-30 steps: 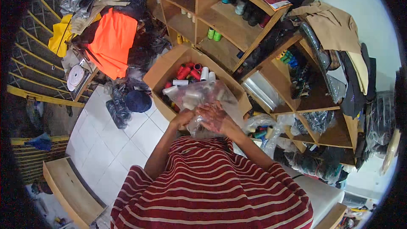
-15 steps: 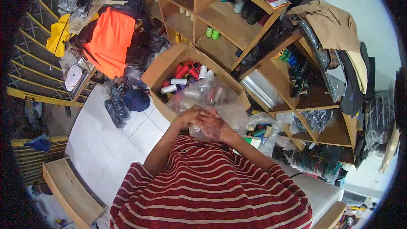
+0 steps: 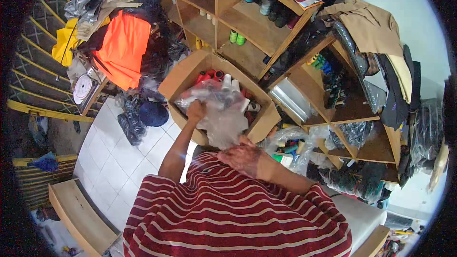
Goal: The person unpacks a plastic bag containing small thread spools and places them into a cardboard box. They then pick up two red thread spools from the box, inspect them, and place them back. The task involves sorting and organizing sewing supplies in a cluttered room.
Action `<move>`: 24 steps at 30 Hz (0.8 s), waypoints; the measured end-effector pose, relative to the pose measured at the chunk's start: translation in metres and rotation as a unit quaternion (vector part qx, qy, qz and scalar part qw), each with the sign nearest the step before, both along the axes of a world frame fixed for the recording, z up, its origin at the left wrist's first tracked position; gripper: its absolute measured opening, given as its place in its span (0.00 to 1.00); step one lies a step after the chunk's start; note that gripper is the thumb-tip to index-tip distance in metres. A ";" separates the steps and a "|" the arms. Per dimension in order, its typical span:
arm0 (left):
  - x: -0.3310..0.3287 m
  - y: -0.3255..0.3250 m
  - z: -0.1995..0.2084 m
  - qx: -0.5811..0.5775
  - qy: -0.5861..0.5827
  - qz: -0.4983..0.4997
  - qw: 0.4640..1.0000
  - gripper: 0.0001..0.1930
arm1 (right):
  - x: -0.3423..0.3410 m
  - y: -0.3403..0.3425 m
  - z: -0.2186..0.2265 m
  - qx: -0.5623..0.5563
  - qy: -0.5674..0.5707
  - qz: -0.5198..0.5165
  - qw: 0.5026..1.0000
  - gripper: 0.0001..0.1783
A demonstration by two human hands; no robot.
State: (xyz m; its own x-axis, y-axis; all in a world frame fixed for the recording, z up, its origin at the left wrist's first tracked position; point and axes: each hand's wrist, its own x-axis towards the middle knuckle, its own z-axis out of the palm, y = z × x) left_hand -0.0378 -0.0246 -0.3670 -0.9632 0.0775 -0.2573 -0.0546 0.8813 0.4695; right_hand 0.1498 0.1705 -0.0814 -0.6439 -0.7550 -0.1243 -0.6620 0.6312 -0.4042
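Observation:
A clear plastic bag (image 3: 223, 123) is spread between my hands over an open cardboard box (image 3: 173, 83). My left hand (image 3: 195, 110) is closed on the bag's left part, inside the box opening. Near my chest, my right hand (image 3: 242, 158) is closed on the bag's near end, with its back turned up and some fingers hidden. Under and beyond the plastic lie white thread spools (image 3: 227, 83) and red thread spools (image 3: 218, 74), partly covered by it.
Wooden shelves (image 3: 247, 16) with thread cones stand behind the box. To the right, a plastic bag of spools (image 3: 295, 145) lies beside another shelf unit (image 3: 328, 112). Orange cloth (image 3: 124, 50) hangs at left, above black plastic bundles (image 3: 132, 119) on white tiles (image 3: 126, 166).
My hands were together at the box's near edge. They have parted: the left went forward into the box, the right came back toward my chest, stretching the plastic bag over the spools.

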 end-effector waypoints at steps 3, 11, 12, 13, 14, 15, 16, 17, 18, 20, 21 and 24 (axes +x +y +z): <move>-0.003 0.002 0.054 -0.055 -0.015 -0.013 0.998 0.28 | -0.008 0.008 0.007 -0.022 0.048 -0.027 0.998 0.14; 0.062 0.006 0.150 0.429 -0.051 -0.216 0.876 0.24 | -0.068 0.022 0.006 -0.238 -0.061 -0.259 0.934 0.07; 0.092 0.018 0.170 0.421 -0.027 -0.219 0.880 0.21 | -0.074 0.020 0.004 -0.270 -0.166 -0.314 0.895 0.07; 0.109 0.028 0.176 0.385 0.016 -0.226 0.895 0.19 | -0.078 0.016 -0.011 -0.345 -0.149 -0.335 0.864 0.07; 0.125 0.039 0.186 0.346 0.055 -0.234 0.907 0.18 | -0.080 0.013 -0.036 -0.421 -0.134 -0.357 0.823 0.07; 0.132 0.046 0.171 0.276 0.104 -0.245 0.923 0.17 | -0.080 0.009 -0.049 -0.491 -0.121 -0.376 0.776 0.08; 0.132 0.046 0.164 0.274 0.095 -0.230 0.929 0.17 | -0.080 0.006 -0.049 -0.543 -0.134 -0.388 0.733 0.07; 0.132 0.045 0.157 0.270 0.086 -0.212 0.935 0.17 | -0.082 0.007 -0.051 -0.567 -0.109 -0.409 0.707 0.07; 0.127 0.044 0.155 0.339 0.016 -0.171 0.925 0.17 | -0.083 0.016 -0.056 -0.587 -0.082 -0.432 0.680 0.06; 0.116 0.033 0.137 0.411 -0.039 -0.139 0.900 0.19 | -0.083 0.048 -0.077 -0.577 -0.055 -0.472 0.664 0.06; 0.113 0.030 0.137 0.420 -0.047 -0.158 0.892 0.19 | -0.083 0.071 -0.091 -0.544 -0.051 -0.493 0.677 0.09; 0.108 0.029 0.163 0.421 -0.130 -0.223 0.870 0.20 | -0.059 0.142 -0.205 -0.379 -0.028 -0.496 0.781 0.17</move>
State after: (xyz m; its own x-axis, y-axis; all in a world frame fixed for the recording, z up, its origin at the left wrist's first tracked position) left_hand 0.0701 0.0046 -0.2036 -0.7074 0.6941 -0.1334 0.0033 0.1920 0.9814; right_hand 0.0913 0.3128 -0.2862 -0.9681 0.2413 0.0677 0.0325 0.3887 -0.9208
